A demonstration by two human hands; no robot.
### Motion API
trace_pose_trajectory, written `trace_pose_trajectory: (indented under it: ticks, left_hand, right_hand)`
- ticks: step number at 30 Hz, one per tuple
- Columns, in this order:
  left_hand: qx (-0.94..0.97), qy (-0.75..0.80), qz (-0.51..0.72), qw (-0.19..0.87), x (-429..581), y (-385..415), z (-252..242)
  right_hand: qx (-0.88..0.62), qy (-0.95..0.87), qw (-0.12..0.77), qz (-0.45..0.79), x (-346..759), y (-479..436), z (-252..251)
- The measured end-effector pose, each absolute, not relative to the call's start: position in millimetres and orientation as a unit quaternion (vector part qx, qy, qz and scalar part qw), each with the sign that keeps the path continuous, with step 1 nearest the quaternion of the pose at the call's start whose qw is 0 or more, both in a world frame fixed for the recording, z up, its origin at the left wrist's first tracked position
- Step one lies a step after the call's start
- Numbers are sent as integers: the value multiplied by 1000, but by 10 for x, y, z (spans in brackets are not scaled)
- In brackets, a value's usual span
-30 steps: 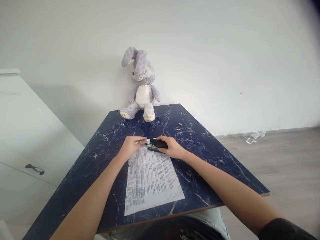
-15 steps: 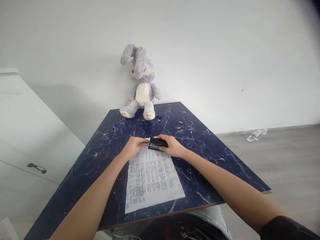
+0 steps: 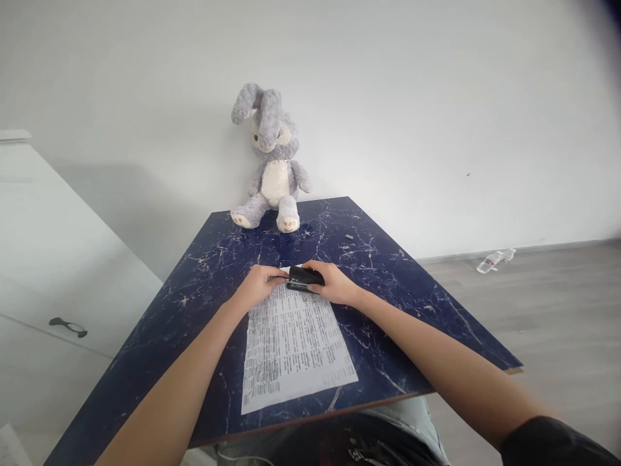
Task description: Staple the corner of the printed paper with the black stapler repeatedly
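My right hand (image 3: 334,283) is wrapped round a black stapler (image 3: 301,277), thumb below and fingers over its top. The stapler lies across the far end of a printed sheet of paper (image 3: 298,346), and a silvery strip shows along its side. At the stapler's left end, the fingertips of my left hand (image 3: 257,285) are pinched together over the paper's far left corner. Something thin and dark is by those fingertips, too small to make out. The paper rests flat on the dark blue marble-patterned table (image 3: 388,323).
A grey plush rabbit (image 3: 275,175) sits at the table's far edge against the wall. A small grey piece (image 3: 349,237) lies right of it. On the left is a white cabinet (image 3: 63,259) with a dark handle. A clear plastic bottle (image 3: 490,261) lies on the floor.
The whole view has shifted very slightly. Both hands keep their places at the stapler, which looks a little flatter, its front lying closer to the paper.
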State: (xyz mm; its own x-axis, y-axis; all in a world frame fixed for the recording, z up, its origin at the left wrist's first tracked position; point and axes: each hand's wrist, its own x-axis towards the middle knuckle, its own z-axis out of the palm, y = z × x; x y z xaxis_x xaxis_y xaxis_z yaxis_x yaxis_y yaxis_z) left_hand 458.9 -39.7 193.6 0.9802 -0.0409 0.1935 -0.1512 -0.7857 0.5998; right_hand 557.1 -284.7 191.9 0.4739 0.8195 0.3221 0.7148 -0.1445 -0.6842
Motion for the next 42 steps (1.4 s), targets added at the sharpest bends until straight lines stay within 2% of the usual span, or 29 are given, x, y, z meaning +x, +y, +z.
trace_pose_trajectory:
  ticks: [7, 15, 21, 26, 33, 42]
  left_hand:
    - [941, -101, 113, 303, 4592, -396, 1899]
    - [923, -40, 218, 315, 4575, -402, 1955]
    - [880, 15, 246, 407, 4572, -401, 1984]
    - [869, 10, 181, 461, 4598, -380, 1921]
    - [901, -50, 188, 387, 4578, -443, 1931]
    - [826, 75, 293, 475, 4630, -336, 1896]
  right_hand:
    - [-748, -513, 415, 65, 5568, -2838, 1926]
    - [-749, -515, 411, 72, 5578, -2842, 1922]
    - [-752, -513, 409, 66, 5590, -2840, 1909]
    - [-754, -511, 407, 68, 5587, -2844, 1913]
    - [-753, -514, 406, 64, 5584, -2834, 1907]
    - [-753, -516, 404, 65, 5588, -2843, 1915]
